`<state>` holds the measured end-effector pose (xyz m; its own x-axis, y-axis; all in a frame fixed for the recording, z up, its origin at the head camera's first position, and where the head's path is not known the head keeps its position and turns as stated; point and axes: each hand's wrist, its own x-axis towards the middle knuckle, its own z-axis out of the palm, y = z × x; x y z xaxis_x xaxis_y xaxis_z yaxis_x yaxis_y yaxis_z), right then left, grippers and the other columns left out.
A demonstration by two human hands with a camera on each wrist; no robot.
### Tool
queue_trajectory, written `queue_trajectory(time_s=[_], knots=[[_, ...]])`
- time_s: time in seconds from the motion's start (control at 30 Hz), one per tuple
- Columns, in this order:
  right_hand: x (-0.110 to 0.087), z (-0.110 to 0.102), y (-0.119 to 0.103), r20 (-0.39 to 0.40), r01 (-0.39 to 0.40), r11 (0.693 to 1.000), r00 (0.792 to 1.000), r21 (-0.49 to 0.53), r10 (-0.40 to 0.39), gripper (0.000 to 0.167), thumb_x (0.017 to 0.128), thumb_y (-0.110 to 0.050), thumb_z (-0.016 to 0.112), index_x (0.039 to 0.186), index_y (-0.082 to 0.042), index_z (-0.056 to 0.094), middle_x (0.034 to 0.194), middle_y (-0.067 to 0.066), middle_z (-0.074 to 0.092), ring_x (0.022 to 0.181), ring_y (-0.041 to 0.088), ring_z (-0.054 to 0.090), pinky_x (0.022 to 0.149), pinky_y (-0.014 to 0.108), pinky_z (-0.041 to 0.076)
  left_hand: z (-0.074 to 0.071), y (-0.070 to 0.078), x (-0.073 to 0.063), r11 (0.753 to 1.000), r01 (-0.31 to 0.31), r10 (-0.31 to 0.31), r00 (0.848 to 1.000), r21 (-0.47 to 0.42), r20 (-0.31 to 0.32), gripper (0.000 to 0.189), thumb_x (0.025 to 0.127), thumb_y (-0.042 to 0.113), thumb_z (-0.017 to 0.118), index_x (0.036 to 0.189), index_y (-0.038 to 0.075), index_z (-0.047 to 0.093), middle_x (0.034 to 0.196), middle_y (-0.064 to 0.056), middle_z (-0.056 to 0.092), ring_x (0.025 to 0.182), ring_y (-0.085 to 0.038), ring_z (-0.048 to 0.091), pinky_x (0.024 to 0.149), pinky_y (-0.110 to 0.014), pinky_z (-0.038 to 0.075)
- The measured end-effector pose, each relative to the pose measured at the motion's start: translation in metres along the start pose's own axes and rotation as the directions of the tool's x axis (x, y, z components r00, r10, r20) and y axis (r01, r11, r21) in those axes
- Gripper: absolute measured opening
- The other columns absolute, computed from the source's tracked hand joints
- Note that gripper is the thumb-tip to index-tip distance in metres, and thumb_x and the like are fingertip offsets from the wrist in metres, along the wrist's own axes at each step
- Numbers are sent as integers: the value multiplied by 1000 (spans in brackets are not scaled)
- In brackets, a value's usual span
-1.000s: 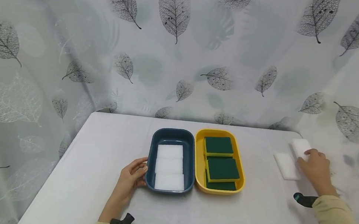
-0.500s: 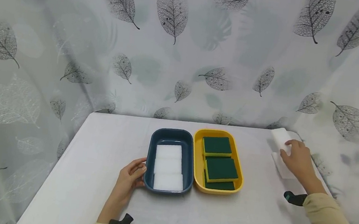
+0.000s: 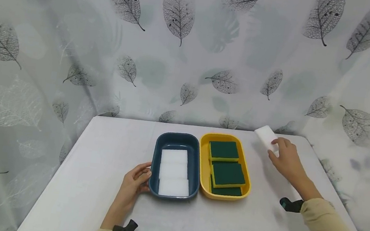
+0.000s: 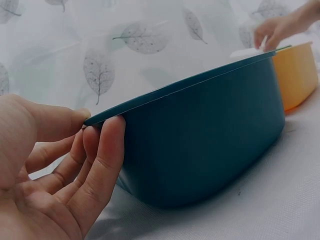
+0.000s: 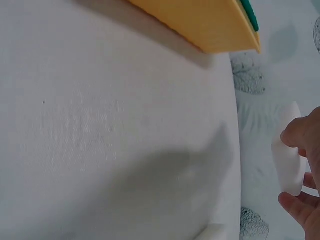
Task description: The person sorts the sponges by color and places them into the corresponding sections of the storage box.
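Observation:
My left hand [image 3: 135, 180] grips the left rim of a dark blue plastic tub [image 3: 157, 154]. In the left wrist view the thumb [image 4: 60, 122] lies on top of the rim, with fingers curled beneath. Inside the tub lie three white sponges [image 3: 174, 171]. My right hand [image 3: 287, 159] holds another white sponge [image 3: 265, 136] between thumb and fingers, raised over the table's back right. To its left stands a yellow tub [image 3: 204, 164] of yellow sponges with dark green scouring tops [image 3: 228, 174]. The right wrist view shows the held white sponge [image 5: 289, 155] edge-on.
The tubs stand side by side, almost touching, on a white-covered table [image 3: 226, 228]. A leaf-print curtain [image 3: 192, 54] hangs right behind the table's back edge. At the bottom of the right wrist view, a white corner of something [image 5: 214, 232] shows on the table.
My right hand has carried the white sponge leftward from the table's right edge toward the yellow tub. The left hand keeps its hold on the blue tub, which has not moved.

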<state>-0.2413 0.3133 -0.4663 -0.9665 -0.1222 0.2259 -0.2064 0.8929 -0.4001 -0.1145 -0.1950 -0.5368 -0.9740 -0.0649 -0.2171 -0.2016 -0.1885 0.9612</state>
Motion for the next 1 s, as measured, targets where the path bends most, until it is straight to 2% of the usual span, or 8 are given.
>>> queue_trajectory(time_s=[0.17,0.4,0.6,0.8,1.0], knots=[[1,1,-24,31,37,999,999,6,-37,37,97,-8,69,126,6,51,150,37,42,133,57,41,111,74,38,0,-1,0,1000,-12,12,1000,9,-6,47,98,16,73,142,8,60,111,-4,62,75,-10,61,60,-25,59],[-2,3,-55,67,105,994,992,8,-105,36,96,-8,71,126,2,53,156,34,39,136,53,41,113,71,39,1,1,-2,1000,6,-6,1000,-9,-9,48,97,16,73,142,7,60,110,-5,62,74,-10,61,60,-25,58],[-1,6,-77,86,196,980,976,29,-198,39,95,-9,74,127,-2,53,156,30,42,135,51,44,112,69,42,0,0,-1,1000,3,-3,1000,-9,-9,48,97,16,74,142,8,60,110,-4,63,75,-10,61,60,-25,58],[1,8,-95,170,269,958,944,105,-283,36,97,-13,73,129,-6,55,158,25,44,142,47,43,116,67,39,-2,-2,2,1000,6,-6,1000,-18,-3,45,97,14,73,141,10,62,111,-5,63,75,-11,61,59,-25,58],[1,12,-111,205,372,913,893,167,-401,34,98,-13,72,129,-9,57,159,23,45,142,45,45,115,66,42,-2,-2,4,1000,3,-3,1000,-23,2,43,98,14,72,140,11,63,111,-6,63,75,-11,61,58,-24,58]])
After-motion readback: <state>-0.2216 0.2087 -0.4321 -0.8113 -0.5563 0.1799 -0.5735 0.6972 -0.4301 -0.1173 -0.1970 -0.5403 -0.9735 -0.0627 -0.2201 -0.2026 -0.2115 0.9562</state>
